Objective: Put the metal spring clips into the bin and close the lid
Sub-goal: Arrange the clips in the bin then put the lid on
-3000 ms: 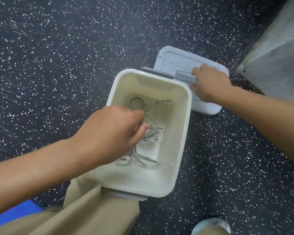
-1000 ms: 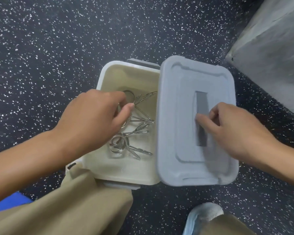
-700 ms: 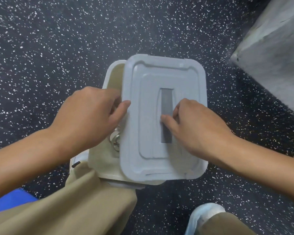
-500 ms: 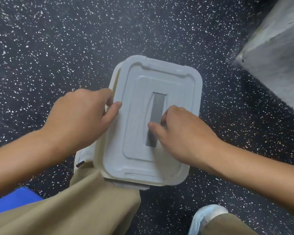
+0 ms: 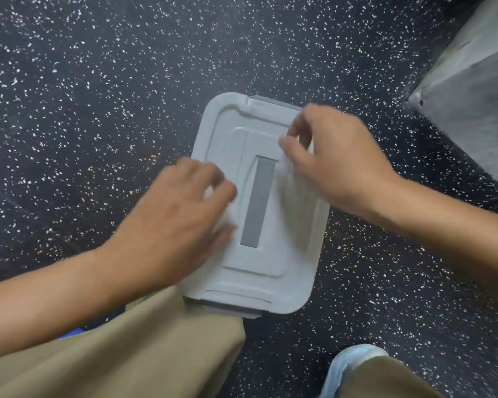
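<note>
Pressing the pale lid (image 5: 270, 262) onto the bin on the speckled floor (image 5: 98, 81), the left hand (image 5: 173, 222) and right hand (image 5: 337, 159) spread loose, empty fingers; clips are hidden inside, and latching the ends likely comes next.

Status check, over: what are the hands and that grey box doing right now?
Left hand and right hand flat on lid, gripping nothing. Lid covers bin, clips hidden. Nothing in the way.

arms bare, no sleeves | khaki trousers (image 5: 144, 354) | pale blue shoe (image 5: 354, 360)
</note>
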`<state>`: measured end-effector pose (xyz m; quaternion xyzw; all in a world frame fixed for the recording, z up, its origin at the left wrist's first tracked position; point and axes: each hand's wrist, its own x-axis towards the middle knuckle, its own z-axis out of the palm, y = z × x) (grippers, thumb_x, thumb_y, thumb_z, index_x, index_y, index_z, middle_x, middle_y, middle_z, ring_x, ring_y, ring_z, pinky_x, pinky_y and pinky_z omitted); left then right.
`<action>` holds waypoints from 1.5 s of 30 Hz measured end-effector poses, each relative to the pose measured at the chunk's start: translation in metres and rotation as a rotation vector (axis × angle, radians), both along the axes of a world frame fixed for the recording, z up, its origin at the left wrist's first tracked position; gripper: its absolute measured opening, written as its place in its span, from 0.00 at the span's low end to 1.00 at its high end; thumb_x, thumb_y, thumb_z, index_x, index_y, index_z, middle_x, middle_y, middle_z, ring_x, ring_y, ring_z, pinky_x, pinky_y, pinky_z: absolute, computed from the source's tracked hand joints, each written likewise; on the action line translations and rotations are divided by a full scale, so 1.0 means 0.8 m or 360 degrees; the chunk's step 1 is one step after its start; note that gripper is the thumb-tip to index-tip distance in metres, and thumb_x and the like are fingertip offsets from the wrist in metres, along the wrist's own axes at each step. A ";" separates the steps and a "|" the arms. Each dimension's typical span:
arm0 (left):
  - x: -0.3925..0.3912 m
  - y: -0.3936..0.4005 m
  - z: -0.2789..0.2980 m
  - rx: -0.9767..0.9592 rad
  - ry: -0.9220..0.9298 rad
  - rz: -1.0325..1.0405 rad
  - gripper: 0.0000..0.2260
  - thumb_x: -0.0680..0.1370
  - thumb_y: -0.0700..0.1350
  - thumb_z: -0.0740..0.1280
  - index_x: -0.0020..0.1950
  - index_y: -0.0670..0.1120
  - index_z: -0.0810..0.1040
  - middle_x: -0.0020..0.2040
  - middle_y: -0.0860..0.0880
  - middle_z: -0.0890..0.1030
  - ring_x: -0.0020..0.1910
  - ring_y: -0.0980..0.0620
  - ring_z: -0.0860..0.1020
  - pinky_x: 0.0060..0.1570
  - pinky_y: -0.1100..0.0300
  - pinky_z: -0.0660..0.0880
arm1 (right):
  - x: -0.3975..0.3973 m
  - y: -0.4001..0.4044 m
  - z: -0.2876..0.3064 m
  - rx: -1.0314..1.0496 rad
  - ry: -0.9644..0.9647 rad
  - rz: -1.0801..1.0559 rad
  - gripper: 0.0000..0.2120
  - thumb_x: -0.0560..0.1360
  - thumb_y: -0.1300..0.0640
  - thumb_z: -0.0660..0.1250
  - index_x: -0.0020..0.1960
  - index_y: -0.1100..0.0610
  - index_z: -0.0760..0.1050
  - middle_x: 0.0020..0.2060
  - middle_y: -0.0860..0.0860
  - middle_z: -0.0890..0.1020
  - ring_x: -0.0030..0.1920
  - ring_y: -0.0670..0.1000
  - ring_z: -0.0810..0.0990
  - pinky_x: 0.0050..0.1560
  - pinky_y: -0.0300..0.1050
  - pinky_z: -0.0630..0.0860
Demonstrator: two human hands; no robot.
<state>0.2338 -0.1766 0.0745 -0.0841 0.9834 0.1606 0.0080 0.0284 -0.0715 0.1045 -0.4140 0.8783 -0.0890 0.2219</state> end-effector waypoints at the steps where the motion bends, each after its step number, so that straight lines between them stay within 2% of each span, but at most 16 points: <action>1: 0.003 0.012 -0.004 0.0045 0.0009 -0.0164 0.14 0.74 0.49 0.69 0.53 0.40 0.80 0.54 0.39 0.78 0.53 0.37 0.76 0.49 0.42 0.73 | -0.012 -0.005 -0.009 -0.0113 0.0088 0.0023 0.11 0.80 0.48 0.61 0.55 0.54 0.75 0.51 0.51 0.79 0.52 0.55 0.76 0.51 0.52 0.73; 3: 0.013 0.033 -0.016 0.0134 -0.0058 -0.0486 0.20 0.73 0.52 0.72 0.60 0.42 0.79 0.63 0.39 0.77 0.66 0.36 0.73 0.60 0.42 0.70 | -0.033 -0.016 -0.029 -0.0207 0.0225 0.0067 0.14 0.80 0.49 0.62 0.60 0.56 0.73 0.56 0.53 0.76 0.56 0.56 0.74 0.55 0.52 0.72; 5: 0.024 0.046 -0.026 0.0168 -0.0201 -0.0667 0.34 0.75 0.62 0.69 0.74 0.43 0.71 0.76 0.38 0.66 0.77 0.37 0.59 0.72 0.43 0.59 | -0.047 -0.027 -0.046 -0.0170 0.0239 0.0090 0.20 0.80 0.47 0.62 0.67 0.57 0.70 0.62 0.54 0.74 0.61 0.56 0.72 0.60 0.54 0.72; 7: 0.031 0.052 -0.030 0.0191 -0.0276 -0.0733 0.44 0.74 0.70 0.63 0.81 0.44 0.59 0.81 0.39 0.53 0.80 0.38 0.48 0.76 0.42 0.49 | -0.053 -0.037 -0.057 -0.0066 0.0138 0.0099 0.25 0.81 0.44 0.60 0.73 0.57 0.66 0.68 0.54 0.71 0.66 0.56 0.71 0.64 0.54 0.71; 10: 0.037 0.061 -0.028 0.0142 -0.0317 -0.0829 0.52 0.70 0.71 0.66 0.82 0.43 0.52 0.82 0.39 0.47 0.80 0.38 0.44 0.76 0.41 0.46 | -0.055 -0.045 -0.067 0.0026 -0.0049 0.0162 0.26 0.83 0.43 0.55 0.76 0.57 0.63 0.72 0.56 0.69 0.68 0.57 0.71 0.66 0.56 0.70; 13: 0.037 0.062 -0.029 0.0060 -0.0331 -0.0854 0.46 0.71 0.55 0.70 0.82 0.43 0.50 0.82 0.40 0.47 0.80 0.39 0.44 0.76 0.42 0.45 | -0.052 -0.044 -0.074 0.0066 -0.0014 0.0237 0.23 0.85 0.45 0.49 0.72 0.57 0.67 0.67 0.57 0.74 0.65 0.59 0.73 0.60 0.55 0.71; 15: 0.038 0.061 -0.032 0.0036 -0.0243 -0.0861 0.37 0.76 0.44 0.62 0.82 0.44 0.50 0.82 0.41 0.48 0.80 0.38 0.46 0.76 0.42 0.47 | -0.049 -0.042 -0.077 0.0067 0.0035 0.0261 0.22 0.85 0.46 0.47 0.64 0.58 0.72 0.59 0.57 0.78 0.58 0.60 0.76 0.52 0.54 0.71; 17: 0.041 0.061 -0.037 0.0079 -0.0207 -0.0860 0.35 0.77 0.40 0.59 0.82 0.44 0.51 0.82 0.41 0.48 0.80 0.38 0.46 0.76 0.42 0.49 | -0.050 -0.039 -0.080 0.0028 0.0028 0.0271 0.21 0.85 0.45 0.48 0.60 0.59 0.72 0.55 0.57 0.79 0.54 0.60 0.76 0.48 0.54 0.70; 20: 0.041 0.064 -0.040 0.0174 -0.0224 -0.0835 0.36 0.74 0.42 0.62 0.82 0.44 0.56 0.82 0.43 0.52 0.80 0.39 0.48 0.76 0.41 0.52 | -0.050 -0.032 -0.084 -0.0089 0.0022 0.0246 0.20 0.85 0.44 0.50 0.62 0.57 0.72 0.56 0.55 0.79 0.54 0.58 0.75 0.46 0.52 0.69; 24: 0.036 0.059 -0.037 0.0305 -0.0264 -0.0843 0.33 0.73 0.47 0.59 0.80 0.44 0.63 0.81 0.43 0.57 0.80 0.39 0.52 0.75 0.41 0.56 | -0.046 -0.027 -0.094 -0.0245 0.0059 0.0206 0.21 0.84 0.43 0.52 0.63 0.56 0.73 0.56 0.53 0.80 0.56 0.57 0.75 0.50 0.53 0.71; 27: 0.034 0.055 -0.038 0.0355 -0.0286 -0.0845 0.32 0.74 0.49 0.59 0.79 0.44 0.65 0.81 0.43 0.58 0.80 0.39 0.53 0.75 0.43 0.55 | -0.044 -0.023 -0.097 -0.0401 0.0041 0.0124 0.21 0.83 0.42 0.55 0.60 0.57 0.75 0.54 0.51 0.81 0.54 0.55 0.76 0.51 0.53 0.73; 31: 0.031 0.052 -0.043 0.0450 -0.0290 -0.0817 0.35 0.72 0.49 0.65 0.80 0.45 0.63 0.81 0.45 0.57 0.80 0.40 0.53 0.75 0.46 0.53 | -0.037 -0.020 -0.101 -0.0574 0.0144 0.0067 0.20 0.82 0.42 0.59 0.58 0.58 0.77 0.51 0.51 0.82 0.53 0.54 0.78 0.51 0.52 0.74; 36: 0.030 0.052 -0.045 0.0491 -0.0257 -0.0787 0.36 0.71 0.48 0.68 0.79 0.46 0.64 0.81 0.45 0.58 0.80 0.41 0.54 0.74 0.46 0.55 | -0.036 -0.019 -0.104 -0.0730 0.0305 0.0089 0.22 0.80 0.40 0.61 0.52 0.59 0.79 0.45 0.51 0.83 0.47 0.55 0.79 0.49 0.52 0.75; 39: 0.028 0.052 -0.043 0.0492 -0.0281 -0.0773 0.36 0.70 0.49 0.70 0.78 0.47 0.67 0.80 0.46 0.61 0.79 0.41 0.57 0.72 0.44 0.60 | -0.036 -0.019 -0.109 -0.0864 0.0453 0.0131 0.20 0.80 0.42 0.62 0.48 0.59 0.80 0.40 0.51 0.83 0.42 0.56 0.79 0.45 0.52 0.75; 42: 0.014 0.051 -0.032 0.0504 -0.0252 -0.0693 0.26 0.73 0.49 0.68 0.71 0.47 0.76 0.75 0.47 0.71 0.71 0.41 0.69 0.63 0.42 0.68 | -0.035 -0.018 -0.114 -0.0937 0.0478 0.0112 0.20 0.82 0.43 0.60 0.47 0.58 0.81 0.39 0.51 0.84 0.41 0.56 0.80 0.43 0.51 0.75; 45: -0.022 0.052 -0.023 0.0463 -0.0168 -0.0560 0.14 0.77 0.47 0.65 0.60 0.46 0.80 0.61 0.47 0.77 0.53 0.44 0.75 0.50 0.46 0.71 | -0.039 -0.015 -0.117 -0.0984 0.0389 -0.0003 0.22 0.84 0.46 0.57 0.43 0.59 0.80 0.36 0.51 0.83 0.39 0.57 0.79 0.40 0.51 0.72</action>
